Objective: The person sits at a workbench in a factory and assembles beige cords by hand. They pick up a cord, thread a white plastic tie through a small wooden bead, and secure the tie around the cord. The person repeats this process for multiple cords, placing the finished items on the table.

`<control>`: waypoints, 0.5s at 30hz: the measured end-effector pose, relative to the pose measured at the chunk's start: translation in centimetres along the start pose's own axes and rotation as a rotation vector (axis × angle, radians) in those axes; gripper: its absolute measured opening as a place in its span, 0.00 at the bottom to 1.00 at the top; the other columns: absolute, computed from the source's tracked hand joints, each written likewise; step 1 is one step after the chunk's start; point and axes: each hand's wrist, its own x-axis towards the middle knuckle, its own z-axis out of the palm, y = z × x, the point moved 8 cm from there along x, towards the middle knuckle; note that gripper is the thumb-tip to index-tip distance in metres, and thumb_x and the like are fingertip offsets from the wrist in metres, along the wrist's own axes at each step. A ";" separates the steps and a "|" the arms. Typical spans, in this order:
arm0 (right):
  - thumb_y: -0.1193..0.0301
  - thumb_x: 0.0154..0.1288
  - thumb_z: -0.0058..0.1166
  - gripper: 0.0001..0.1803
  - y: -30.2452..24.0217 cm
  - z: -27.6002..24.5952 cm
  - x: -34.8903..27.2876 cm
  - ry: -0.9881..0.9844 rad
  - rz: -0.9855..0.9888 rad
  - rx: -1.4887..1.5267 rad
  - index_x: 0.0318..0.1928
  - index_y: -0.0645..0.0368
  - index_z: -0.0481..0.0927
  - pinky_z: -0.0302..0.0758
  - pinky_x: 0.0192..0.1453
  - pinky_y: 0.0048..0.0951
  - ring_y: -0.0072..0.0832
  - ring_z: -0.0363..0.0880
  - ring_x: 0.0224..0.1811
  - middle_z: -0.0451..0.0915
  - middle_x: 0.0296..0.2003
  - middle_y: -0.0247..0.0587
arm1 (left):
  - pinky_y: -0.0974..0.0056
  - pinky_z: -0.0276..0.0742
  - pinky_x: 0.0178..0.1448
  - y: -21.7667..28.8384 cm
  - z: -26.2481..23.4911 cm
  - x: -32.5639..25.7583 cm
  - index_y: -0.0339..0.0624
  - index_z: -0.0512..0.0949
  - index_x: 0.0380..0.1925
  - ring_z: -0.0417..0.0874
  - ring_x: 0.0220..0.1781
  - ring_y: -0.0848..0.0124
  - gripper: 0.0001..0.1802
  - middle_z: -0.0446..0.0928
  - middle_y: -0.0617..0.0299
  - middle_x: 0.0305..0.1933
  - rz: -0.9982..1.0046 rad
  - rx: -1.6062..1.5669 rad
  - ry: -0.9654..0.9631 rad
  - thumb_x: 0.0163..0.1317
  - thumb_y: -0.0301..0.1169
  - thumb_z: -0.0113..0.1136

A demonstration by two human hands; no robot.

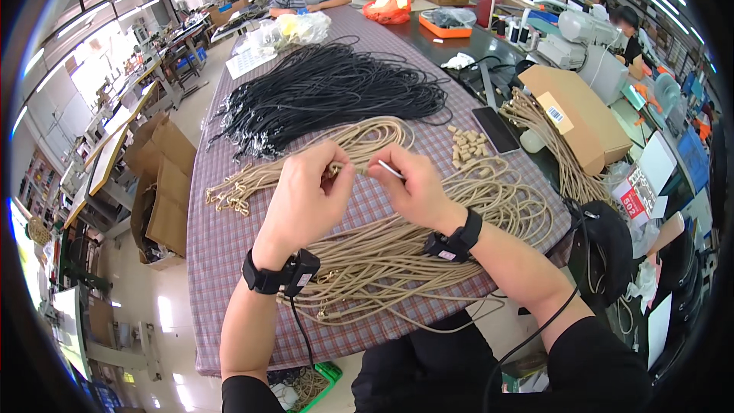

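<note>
Both of my hands are raised over the table, close together with a small gap between the fingertips. My left hand (306, 195) is closed in a pinch on the end of a tan cord, where a bit of gold-coloured metal shows between thumb and finger. In my right hand (417, 190) a thin white stick (391, 170) is pinched, its end pointing up toward the left. Beneath my wrists spreads a loose bundle of tan cords (367, 260). Another tan cord bundle (237, 183), with gold-coloured clasps at its ends, is just beyond my left hand.
A large heap of black cords (329, 92) with silvery clasps covers the far table. Small tan cylinders (468, 147) and a dark phone (495, 130) sit to the right, near a cardboard box (573, 115). The checked tablecloth (218, 298) shows at left. A person sits at the far end.
</note>
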 end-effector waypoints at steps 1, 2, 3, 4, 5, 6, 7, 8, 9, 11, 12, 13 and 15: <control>0.75 0.79 0.62 0.04 -0.1 0.1 -0.1 0.013 -0.012 0.025 0.47 0.63 0.83 0.73 0.33 0.27 0.25 0.80 0.27 0.86 0.30 0.41 | 0.63 0.70 0.32 -0.2 0.1 -0.2 0.31 0.81 0.36 0.74 0.24 0.71 0.05 0.78 0.56 0.26 -0.028 -0.014 -0.034 0.69 0.23 0.66; 0.75 0.79 0.61 0.04 0.0 0.1 -0.1 0.000 -0.004 0.017 0.47 0.63 0.83 0.74 0.33 0.27 0.25 0.81 0.28 0.86 0.31 0.42 | 0.63 0.70 0.31 0.2 0.2 -0.2 0.31 0.81 0.36 0.74 0.24 0.70 0.05 0.78 0.55 0.26 0.007 -0.002 -0.043 0.69 0.23 0.66; 0.75 0.79 0.61 0.04 0.1 0.0 -0.1 -0.013 0.004 0.009 0.47 0.63 0.83 0.74 0.33 0.28 0.25 0.81 0.28 0.86 0.31 0.42 | 0.63 0.70 0.31 0.6 0.4 -0.2 0.31 0.81 0.36 0.74 0.24 0.69 0.04 0.79 0.55 0.27 0.042 0.009 -0.053 0.68 0.23 0.67; 0.75 0.79 0.61 0.04 0.2 0.2 0.0 -0.027 0.012 0.009 0.48 0.63 0.84 0.75 0.33 0.28 0.25 0.81 0.28 0.87 0.31 0.42 | 0.63 0.71 0.31 0.7 0.5 -0.2 0.31 0.81 0.36 0.74 0.24 0.68 0.04 0.79 0.55 0.27 0.072 0.027 -0.062 0.68 0.22 0.67; 0.76 0.77 0.62 0.07 0.1 0.2 0.0 -0.039 0.012 0.000 0.51 0.63 0.83 0.78 0.36 0.30 0.29 0.86 0.31 0.88 0.34 0.44 | 0.62 0.70 0.30 1.0 0.4 -0.1 0.32 0.81 0.36 0.75 0.23 0.65 0.04 0.80 0.54 0.28 0.142 0.057 -0.029 0.67 0.21 0.67; 0.75 0.77 0.63 0.07 -0.1 0.2 0.1 -0.026 -0.012 -0.024 0.50 0.62 0.82 0.79 0.37 0.33 0.34 0.87 0.32 0.88 0.35 0.46 | 0.62 0.70 0.30 0.8 0.2 -0.1 0.32 0.81 0.35 0.76 0.23 0.65 0.04 0.80 0.54 0.28 0.129 0.070 -0.023 0.67 0.21 0.67; 0.73 0.77 0.63 0.08 -0.6 0.0 0.2 -0.013 -0.033 -0.053 0.50 0.61 0.81 0.81 0.38 0.36 0.40 0.88 0.34 0.88 0.35 0.47 | 0.62 0.71 0.30 0.7 0.3 -0.1 0.32 0.81 0.35 0.76 0.24 0.65 0.03 0.80 0.54 0.28 0.115 0.077 -0.018 0.67 0.21 0.67; 0.71 0.77 0.63 0.08 -1.2 -0.2 0.2 0.000 -0.054 -0.082 0.50 0.60 0.80 0.82 0.39 0.39 0.46 0.89 0.36 0.88 0.35 0.48 | 0.61 0.71 0.30 0.6 0.4 -0.2 0.32 0.81 0.35 0.77 0.24 0.64 0.03 0.80 0.53 0.28 0.102 0.083 -0.012 0.67 0.21 0.67; 0.71 0.74 0.64 0.09 -1.8 0.0 0.3 0.001 -0.101 -0.182 0.50 0.59 0.80 0.83 0.40 0.42 0.47 0.89 0.37 0.87 0.35 0.46 | 0.62 0.72 0.30 0.7 0.3 -0.2 0.32 0.82 0.35 0.78 0.24 0.64 0.03 0.81 0.53 0.28 0.084 0.092 -0.011 0.66 0.20 0.67; 0.74 0.71 0.64 0.10 -3.1 0.4 0.2 -0.041 -0.200 -0.274 0.50 0.58 0.79 0.82 0.40 0.43 0.47 0.88 0.37 0.86 0.34 0.44 | 0.62 0.72 0.30 0.5 0.6 -0.4 0.32 0.82 0.35 0.78 0.24 0.64 0.03 0.80 0.52 0.28 0.078 0.073 -0.036 0.66 0.20 0.67; 0.75 0.70 0.64 0.11 -3.6 0.7 0.2 -0.062 -0.250 -0.320 0.50 0.57 0.79 0.81 0.39 0.44 0.47 0.88 0.36 0.86 0.34 0.43 | 0.62 0.72 0.30 0.5 0.8 -0.5 0.32 0.82 0.35 0.78 0.25 0.63 0.03 0.80 0.52 0.28 0.074 0.065 -0.048 0.66 0.20 0.67; 0.78 0.65 0.63 0.13 -3.6 0.7 0.1 -0.018 -0.288 -0.300 0.49 0.57 0.78 0.80 0.38 0.43 0.46 0.87 0.35 0.84 0.33 0.41 | 0.61 0.72 0.30 0.8 0.8 -0.5 0.32 0.82 0.35 0.78 0.25 0.63 0.02 0.80 0.52 0.28 0.100 0.061 -0.043 0.65 0.19 0.67; 0.80 0.63 0.62 0.14 -3.0 0.3 -0.2 -0.001 -0.296 -0.310 0.48 0.57 0.79 0.80 0.38 0.43 0.45 0.87 0.35 0.85 0.32 0.40 | 0.61 0.72 0.30 1.4 0.9 -0.4 0.32 0.82 0.35 0.78 0.25 0.63 0.02 0.80 0.52 0.28 0.150 0.055 -0.033 0.65 0.18 0.67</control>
